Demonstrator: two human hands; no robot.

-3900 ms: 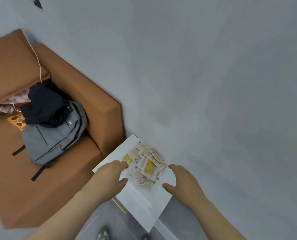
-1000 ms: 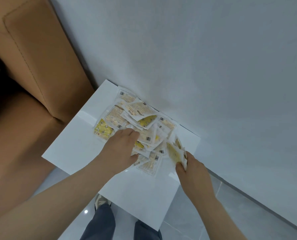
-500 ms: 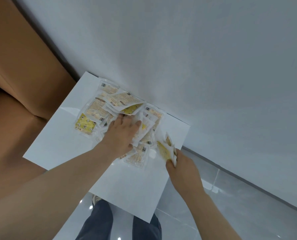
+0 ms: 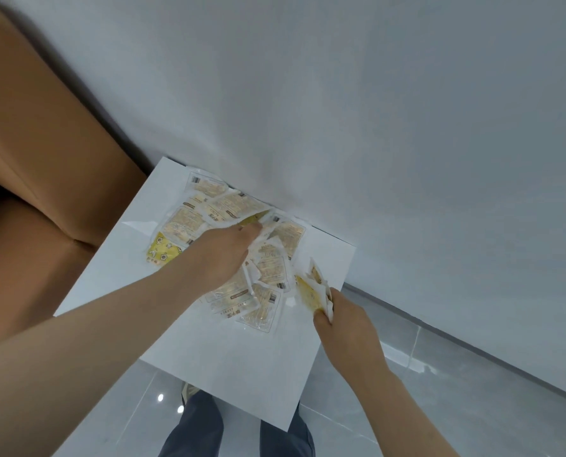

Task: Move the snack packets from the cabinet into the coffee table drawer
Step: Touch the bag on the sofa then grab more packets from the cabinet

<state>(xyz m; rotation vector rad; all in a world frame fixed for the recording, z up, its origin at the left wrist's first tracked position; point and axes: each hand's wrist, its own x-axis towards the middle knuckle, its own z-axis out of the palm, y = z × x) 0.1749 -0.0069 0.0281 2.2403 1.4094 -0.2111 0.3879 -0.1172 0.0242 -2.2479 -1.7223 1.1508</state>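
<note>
In the head view, the snack packets [image 4: 206, 222] lie in a heap on the white cabinet [image 4: 242, 364] by the wall [image 4: 374, 127]. The left hand [image 4: 225, 252] rests on the heap, but it is hard to tell if it grips any. The right hand [image 4: 347, 328] pinches a few.

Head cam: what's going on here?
A person is gathering snack packets piled on a white cabinet top by the wall. The left hand is on the pile, fingers curled into it. The right hand pinches a small bunch at the pile's right edge. Most packets lie on the top. No drawer is in view.
</note>
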